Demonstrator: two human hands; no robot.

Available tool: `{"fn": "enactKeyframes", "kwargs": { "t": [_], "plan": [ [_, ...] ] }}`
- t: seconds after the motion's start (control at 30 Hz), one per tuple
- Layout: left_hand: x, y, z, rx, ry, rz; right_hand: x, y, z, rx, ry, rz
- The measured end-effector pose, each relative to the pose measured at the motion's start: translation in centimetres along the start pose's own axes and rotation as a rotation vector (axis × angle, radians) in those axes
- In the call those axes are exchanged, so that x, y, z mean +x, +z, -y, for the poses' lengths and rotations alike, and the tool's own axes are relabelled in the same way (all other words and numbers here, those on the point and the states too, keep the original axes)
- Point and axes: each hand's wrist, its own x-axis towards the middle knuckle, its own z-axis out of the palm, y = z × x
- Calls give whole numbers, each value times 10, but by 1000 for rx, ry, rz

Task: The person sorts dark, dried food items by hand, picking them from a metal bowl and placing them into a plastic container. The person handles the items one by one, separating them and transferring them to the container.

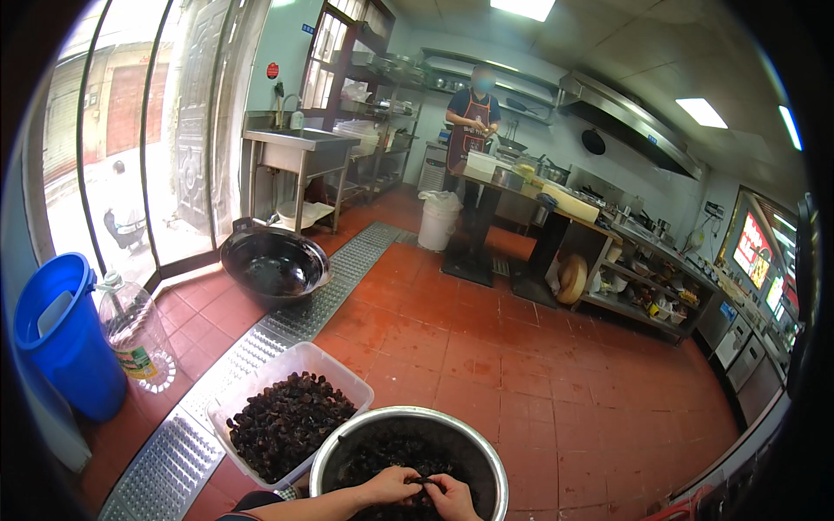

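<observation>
My left hand and my right hand meet over a round metal basin with a wide shiny rim. Between their fingertips they pinch a small dark piece of food. More dark pieces lie inside the basin, too dim to tell apart. Left of it, touching or nearly so, a translucent plastic tub holds a heap of small dark brown food pieces, whose exact kind I cannot tell. Part of the basin's inside is hidden by my hands.
A metal drain grate crosses the red tiled floor. Beside it stand a large black wok, a clear plastic bottle and a blue bin. Further off, a masked person in an apron stands behind a worktable, near a white bucket.
</observation>
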Motion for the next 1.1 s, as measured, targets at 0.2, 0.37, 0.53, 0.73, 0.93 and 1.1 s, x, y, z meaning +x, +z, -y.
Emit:
{"fn": "enactKeyframes", "kwargs": {
  "t": [0.2, 0.37, 0.53, 0.73, 0.93, 1.1],
  "plan": [
    [-4, 1, -5, 111, -30, 26, 1, 1, 1, -22, -41, -18],
    [-8, 1, -10, 42, 100, 43, -1, -3, 2, 5, 82, -13],
    [-13, 4, -6, 72, 64, -2, -6, 6, -14, 1, 40, 15],
    [-6, 0, -9, -89, -158, 108, -4, 3, -17, -2, 69, 57],
    [-3, 6, -9, -203, -142, 57, -2, -3, -9, 32, 194, 95],
    [-4, 4, -6, -119, -126, 93, -2, -6, 2, 47, 168, 73]
  ]
}}
